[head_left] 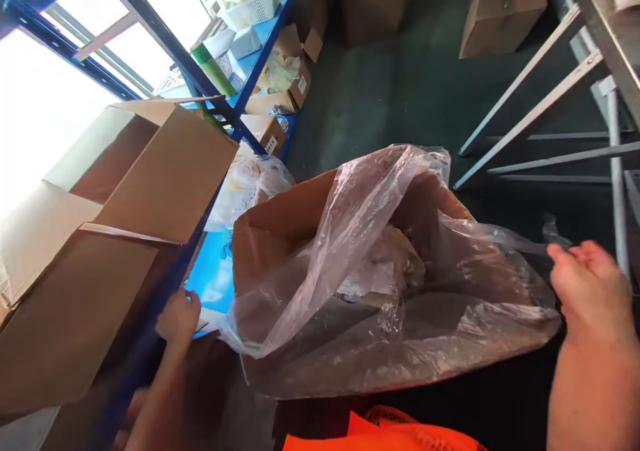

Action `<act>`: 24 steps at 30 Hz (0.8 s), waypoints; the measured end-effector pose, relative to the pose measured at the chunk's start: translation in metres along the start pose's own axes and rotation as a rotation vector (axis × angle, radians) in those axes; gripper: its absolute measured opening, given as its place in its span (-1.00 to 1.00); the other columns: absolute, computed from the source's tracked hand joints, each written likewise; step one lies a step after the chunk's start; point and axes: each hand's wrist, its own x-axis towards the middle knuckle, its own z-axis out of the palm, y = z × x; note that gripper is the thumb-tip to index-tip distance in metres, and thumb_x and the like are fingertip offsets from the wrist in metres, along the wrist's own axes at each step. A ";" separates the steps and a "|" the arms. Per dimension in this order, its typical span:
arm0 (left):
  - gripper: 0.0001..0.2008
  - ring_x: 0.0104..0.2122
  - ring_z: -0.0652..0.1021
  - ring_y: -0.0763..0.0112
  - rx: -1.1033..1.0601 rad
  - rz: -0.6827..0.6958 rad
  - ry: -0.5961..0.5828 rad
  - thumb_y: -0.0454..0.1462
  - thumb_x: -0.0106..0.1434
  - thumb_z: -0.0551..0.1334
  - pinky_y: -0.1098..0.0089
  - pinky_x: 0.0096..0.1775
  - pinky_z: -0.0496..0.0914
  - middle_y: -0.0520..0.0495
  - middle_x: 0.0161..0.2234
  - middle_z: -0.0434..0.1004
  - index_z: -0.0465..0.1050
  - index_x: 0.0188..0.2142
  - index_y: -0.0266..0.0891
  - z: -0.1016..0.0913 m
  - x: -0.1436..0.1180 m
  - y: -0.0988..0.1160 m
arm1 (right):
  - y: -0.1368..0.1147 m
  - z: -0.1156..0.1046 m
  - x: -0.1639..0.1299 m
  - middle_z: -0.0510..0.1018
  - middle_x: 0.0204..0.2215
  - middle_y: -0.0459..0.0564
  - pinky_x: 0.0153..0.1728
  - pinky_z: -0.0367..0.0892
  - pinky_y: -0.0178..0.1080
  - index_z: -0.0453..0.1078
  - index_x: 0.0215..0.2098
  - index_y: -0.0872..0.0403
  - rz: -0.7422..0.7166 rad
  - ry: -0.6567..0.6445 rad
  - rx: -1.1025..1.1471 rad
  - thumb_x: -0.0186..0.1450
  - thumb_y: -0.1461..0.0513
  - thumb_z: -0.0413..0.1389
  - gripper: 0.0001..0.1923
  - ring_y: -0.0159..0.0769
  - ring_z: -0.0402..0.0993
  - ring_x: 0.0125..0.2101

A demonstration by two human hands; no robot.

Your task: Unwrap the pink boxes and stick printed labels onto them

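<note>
In the middle stands an opened cardboard box [280,221] lined with a large clear plastic bag [480,331]. Its film drapes over the rim and across the opening. Inside, crumpled wrapping and pale, partly hidden contents [373,271] show through the plastic. My right hand [585,281] is closed at the right of the box, pinching a stretched strip of the bag. To the left of the box, my left hand [180,314] has its fingers curled near the bag's left edge. What it holds, if anything, I cannot make out.
Large open cartons [165,171] stand at the left beside a blue shelf rack [150,31]. The rack bears a white basket [253,11] and a green roll [213,68]. Metal table legs [530,118] stand at right. More cartons [505,11] sit on the dark floor [380,98].
</note>
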 end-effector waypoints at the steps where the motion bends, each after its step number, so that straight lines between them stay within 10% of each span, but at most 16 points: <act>1: -0.63 -0.24 0.62 0.05 0.003 0.001 -0.019 -0.11 0.33 0.18 0.16 -0.27 0.49 -0.24 -0.16 0.57 0.45 -0.05 -0.37 0.007 -0.014 0.004 | -0.016 -0.003 -0.005 0.30 0.19 0.36 0.07 0.31 0.25 -0.07 0.40 -0.11 -0.081 0.041 0.021 0.37 -0.19 -0.18 -0.27 0.20 0.25 0.21; 5: -0.28 -0.13 0.61 -0.15 0.012 0.251 -0.390 -0.14 -0.08 0.44 0.10 -0.23 0.47 -0.26 0.21 0.38 0.38 0.12 -0.04 0.046 -0.084 0.013 | -0.104 0.016 -0.008 0.24 0.25 0.12 0.08 0.39 0.11 0.00 0.37 -0.12 -0.656 -0.106 0.130 0.38 0.05 -0.05 -0.38 0.10 0.41 0.07; 8: -0.87 -0.27 0.64 -0.12 -0.045 0.174 -0.408 -0.27 0.05 0.26 0.06 -0.23 0.45 -0.24 -0.31 0.64 0.52 -0.35 -0.16 0.051 -0.089 0.005 | -0.161 0.056 0.022 -0.02 0.39 0.07 0.04 0.39 0.13 -0.05 0.41 -0.09 -0.718 -0.266 -0.038 0.36 0.18 -0.01 -0.33 0.14 0.38 0.09; 12: -0.83 -0.55 0.59 0.10 -0.221 0.041 -0.203 -0.20 0.19 0.14 0.18 -0.39 0.47 -0.03 -0.61 0.48 0.45 -0.30 -0.19 0.023 -0.015 0.001 | -0.197 0.097 0.075 0.03 0.38 0.19 0.01 0.34 0.19 -0.05 0.43 -0.02 -0.650 -0.334 -0.130 0.33 0.20 0.05 -0.26 0.20 0.40 0.05; 18: -0.85 -0.07 0.54 0.09 -0.352 -0.005 0.265 -0.21 0.27 0.17 0.07 -0.04 0.43 -0.15 -0.22 0.51 0.37 -0.26 -0.26 0.031 0.105 0.061 | -0.216 0.110 0.117 0.53 -0.05 0.27 0.05 0.28 0.02 0.47 0.03 0.18 -0.515 -0.275 -0.053 0.45 0.14 -0.17 -0.54 0.09 0.43 0.00; 24: -0.65 0.07 0.46 0.14 -0.352 0.226 0.249 -0.17 0.33 0.25 0.01 0.06 0.39 -0.20 0.12 0.39 0.40 0.05 -0.27 0.047 0.157 0.127 | -0.229 0.115 0.139 0.39 0.19 0.12 0.19 0.18 0.04 0.27 0.25 0.04 -0.519 -0.326 0.064 0.48 0.14 -0.11 -0.57 -0.08 0.32 0.16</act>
